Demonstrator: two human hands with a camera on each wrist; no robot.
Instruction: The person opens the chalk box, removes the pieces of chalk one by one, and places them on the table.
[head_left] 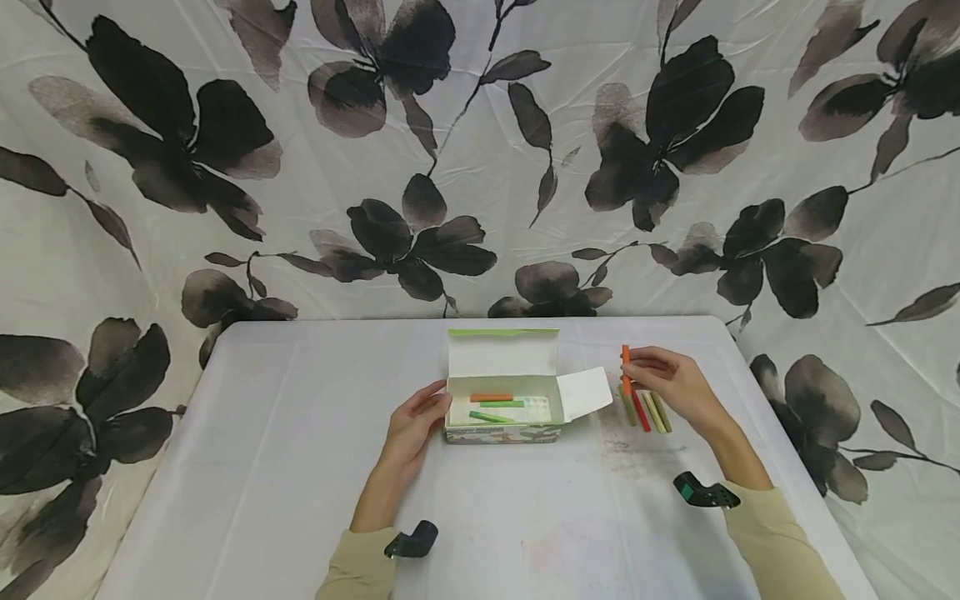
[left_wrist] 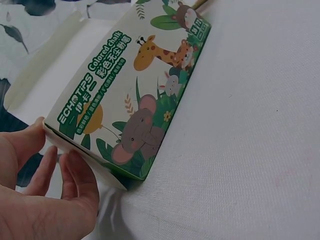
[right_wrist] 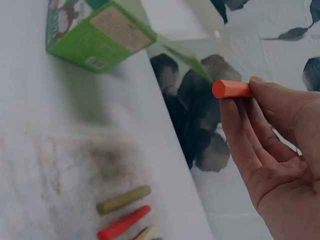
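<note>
An orange chalk stick [head_left: 626,367] is pinched between the thumb and fingers of my right hand [head_left: 670,382], raised above the table. The right wrist view shows that orange stick [right_wrist: 234,89] end-on, its tip pointing left. My left hand [head_left: 412,425] holds the left end of an open chalk box [head_left: 502,435]; in the left wrist view its thumb and fingertips are at the box's corner and end flap [left_wrist: 95,167]. Inside the box lie an orange stick [head_left: 491,397] and two green ones [head_left: 502,404]. Below the right hand lie a red stick [head_left: 642,412] and several olive or yellowish sticks [head_left: 661,412].
The box's lid [head_left: 502,353] stands up at the back, and its right end flap [head_left: 585,392] sticks out sideways. Chalk smudges [head_left: 630,454] mark the white tablecloth [head_left: 300,467]. A flower-patterned cloth [head_left: 525,167] hangs behind the table.
</note>
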